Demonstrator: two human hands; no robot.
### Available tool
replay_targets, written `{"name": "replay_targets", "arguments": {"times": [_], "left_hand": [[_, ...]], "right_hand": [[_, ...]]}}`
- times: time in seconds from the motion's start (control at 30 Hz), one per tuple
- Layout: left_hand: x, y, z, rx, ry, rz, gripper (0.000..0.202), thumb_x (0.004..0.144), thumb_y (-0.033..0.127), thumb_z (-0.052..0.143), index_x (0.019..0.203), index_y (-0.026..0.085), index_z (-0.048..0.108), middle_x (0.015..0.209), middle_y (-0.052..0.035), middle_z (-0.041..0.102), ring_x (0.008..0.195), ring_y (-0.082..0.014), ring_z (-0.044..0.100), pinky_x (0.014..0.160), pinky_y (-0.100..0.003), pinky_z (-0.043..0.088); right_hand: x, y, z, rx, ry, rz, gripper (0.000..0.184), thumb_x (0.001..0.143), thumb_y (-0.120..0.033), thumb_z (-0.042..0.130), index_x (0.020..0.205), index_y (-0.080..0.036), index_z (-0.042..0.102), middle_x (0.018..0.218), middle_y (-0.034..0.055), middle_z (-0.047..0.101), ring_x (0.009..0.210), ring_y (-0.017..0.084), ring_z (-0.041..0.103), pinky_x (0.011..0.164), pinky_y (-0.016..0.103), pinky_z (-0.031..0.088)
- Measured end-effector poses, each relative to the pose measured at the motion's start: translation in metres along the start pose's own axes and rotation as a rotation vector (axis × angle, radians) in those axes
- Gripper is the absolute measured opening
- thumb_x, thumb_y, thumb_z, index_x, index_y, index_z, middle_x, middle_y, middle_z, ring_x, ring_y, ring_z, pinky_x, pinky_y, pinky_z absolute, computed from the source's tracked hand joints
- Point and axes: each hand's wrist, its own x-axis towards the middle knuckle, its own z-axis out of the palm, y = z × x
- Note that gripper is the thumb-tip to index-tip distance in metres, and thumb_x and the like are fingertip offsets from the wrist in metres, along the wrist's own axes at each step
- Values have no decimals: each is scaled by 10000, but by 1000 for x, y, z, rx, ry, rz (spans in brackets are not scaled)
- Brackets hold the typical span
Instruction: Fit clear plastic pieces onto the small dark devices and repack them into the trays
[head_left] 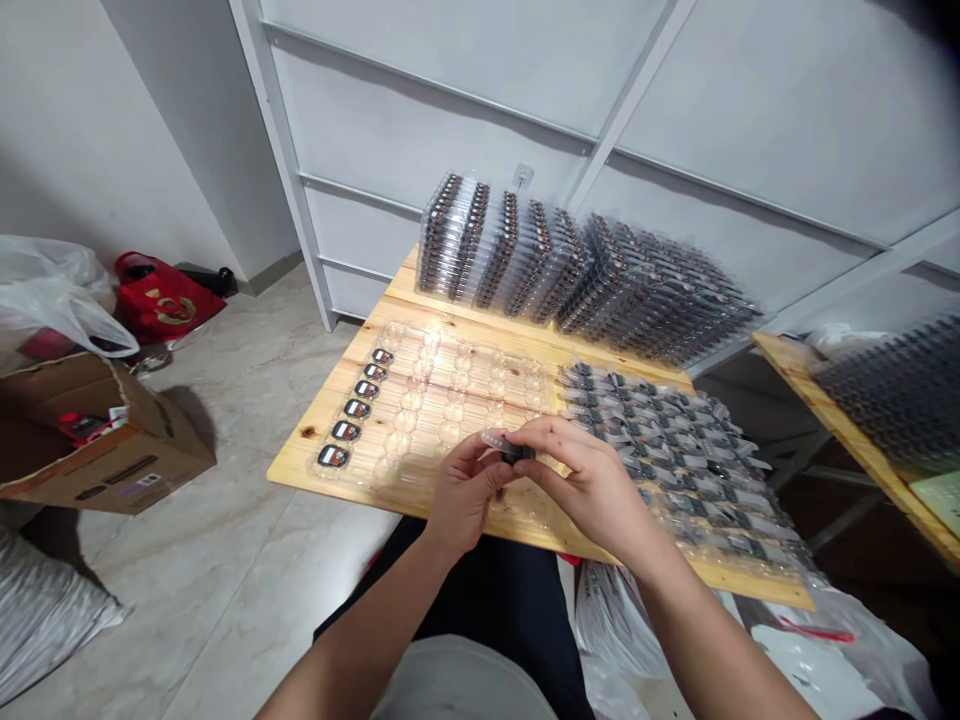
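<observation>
Both my left hand (466, 487) and my right hand (589, 475) pinch one small dark piece (516, 453) between fingertips, above the table's front part. Its exact kind is too small to make out; a bit of clear film or plastic shows at its upper left. Beneath and to the left lies a clear plastic tray (409, 430) with rows of moulded pockets. Several black pieces with white labels (357, 408) fill its leftmost column. To the right of my right hand, another clear tray (675, 455) carries rows of dark pieces with translucent tabs.
Tall stacks of filled clear trays (510, 255) stand along the back of the wooden table (300, 470). More stacked trays (907, 385) are on a second table at right. An open cardboard box (142, 450) and a red bag (169, 300) sit on the floor at left.
</observation>
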Motion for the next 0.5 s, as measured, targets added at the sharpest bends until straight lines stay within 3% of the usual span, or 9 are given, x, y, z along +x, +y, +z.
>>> {"name": "replay_targets", "arguments": {"times": [0.1,0.27,0.5], "left_hand": [[1,0,1,-17,1,26,289,580,147,750,839,189,629,816,2,617,735,-106,573,626,-187,456],[3,-1,1,30,-17,0,270,603,146,739,842,167,614,787,-6,630,678,-95,568,542,-154,423],[6,1,12,-46,-27,-13,274,558,160,768,783,163,613,755,3,631,690,-98,579,627,-185,461]], "right_hand": [[0,1,-1,-21,1,-5,282,814,-68,500,1040,-212,586,987,16,560,928,106,528,821,204,419],[1,5,-3,-58,20,-7,223,807,-117,540,1010,-188,597,993,29,575,939,122,538,825,213,431],[-1,11,-9,-57,25,24,183,823,-245,565,987,-190,625,982,55,581,925,150,547,808,253,450]]}}
